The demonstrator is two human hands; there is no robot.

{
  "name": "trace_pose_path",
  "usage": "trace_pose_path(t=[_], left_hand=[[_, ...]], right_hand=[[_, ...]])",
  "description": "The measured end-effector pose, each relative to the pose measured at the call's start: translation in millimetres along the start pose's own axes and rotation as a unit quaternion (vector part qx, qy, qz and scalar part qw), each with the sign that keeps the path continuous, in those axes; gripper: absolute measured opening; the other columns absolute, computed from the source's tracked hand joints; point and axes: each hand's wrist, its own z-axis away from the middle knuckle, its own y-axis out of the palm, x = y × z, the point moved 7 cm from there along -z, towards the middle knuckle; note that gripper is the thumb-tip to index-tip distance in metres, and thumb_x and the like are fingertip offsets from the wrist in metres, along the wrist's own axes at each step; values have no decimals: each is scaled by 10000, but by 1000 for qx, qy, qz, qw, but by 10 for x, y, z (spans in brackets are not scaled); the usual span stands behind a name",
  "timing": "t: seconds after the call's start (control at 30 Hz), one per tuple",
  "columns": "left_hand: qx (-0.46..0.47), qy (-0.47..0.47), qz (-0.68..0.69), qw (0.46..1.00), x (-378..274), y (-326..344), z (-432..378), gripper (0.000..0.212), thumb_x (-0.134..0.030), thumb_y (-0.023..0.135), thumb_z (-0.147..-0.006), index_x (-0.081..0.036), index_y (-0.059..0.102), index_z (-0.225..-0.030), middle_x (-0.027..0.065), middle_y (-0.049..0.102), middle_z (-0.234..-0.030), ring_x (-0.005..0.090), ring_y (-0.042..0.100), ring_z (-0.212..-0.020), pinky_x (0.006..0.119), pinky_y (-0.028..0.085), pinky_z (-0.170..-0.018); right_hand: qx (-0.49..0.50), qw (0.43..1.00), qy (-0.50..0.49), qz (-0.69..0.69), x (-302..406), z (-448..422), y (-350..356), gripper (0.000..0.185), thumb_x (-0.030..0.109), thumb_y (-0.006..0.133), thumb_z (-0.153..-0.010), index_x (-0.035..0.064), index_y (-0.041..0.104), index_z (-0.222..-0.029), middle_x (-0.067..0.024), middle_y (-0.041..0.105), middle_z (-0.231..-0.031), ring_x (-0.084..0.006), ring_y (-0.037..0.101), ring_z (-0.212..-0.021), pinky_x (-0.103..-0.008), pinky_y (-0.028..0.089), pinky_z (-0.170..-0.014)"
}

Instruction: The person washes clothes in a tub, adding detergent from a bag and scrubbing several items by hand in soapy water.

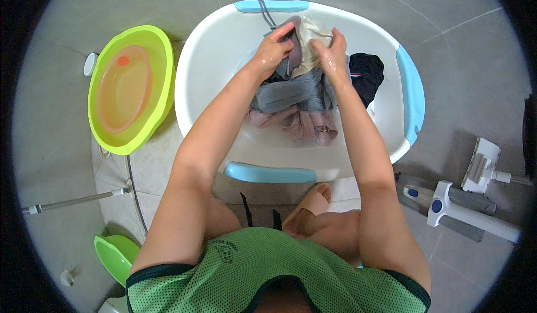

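Note:
Over a white baby bathtub (205, 65) with pale blue edge grips, my two hands work at wet clothes. A grey-mauve cloth (297, 55) is held in my left hand (272, 55), its thumb and forefinger apart around the fabric. My right hand (333, 57) pinches a cream cloth (309, 40) joined to or lying against the grey-mauve one; which cannot be told. Below them lies a grey garment (289, 95), with a dusty pink garment (308, 126) partly in cloudy water. A bunched black garment (367, 76) rests right of my right wrist.
A lime-green basin (168, 74) with an orange-pink basin (126, 91) inside leans against the wall at left. Lower left is another green basin (115, 254). A white floor-cleaning head (482, 166) and a flat mop (440, 206) lie at right. Grey cords (266, 14) cross the tub's far rim.

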Motion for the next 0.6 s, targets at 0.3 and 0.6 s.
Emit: trace_pose_path(t=[0.3, 0.6], left_hand=[[38, 212, -279, 936, 214, 30, -149, 652, -33, 589, -786, -73, 270, -1352, 132, 568, -1070, 207, 573, -883, 297, 442, -784], [-13, 94, -258, 961, -75, -318, 7, 520, -236, 680, -737, 26, 502, -1149, 148, 588, -1010, 215, 564, -835, 334, 450, -759]], right_hand=[[60, 996, 25, -62, -339, 92, 412, 358, 261, 570, -782, -24, 595, -997, -173, 575, -1050, -293, 569, -890, -382, 428, -774], [19, 943, 156, -293, -173, -200, -177, 227, 188, 464, -867, 2, 575, -938, -67, 567, -859, -167, 493, -804, -316, 394, -737]])
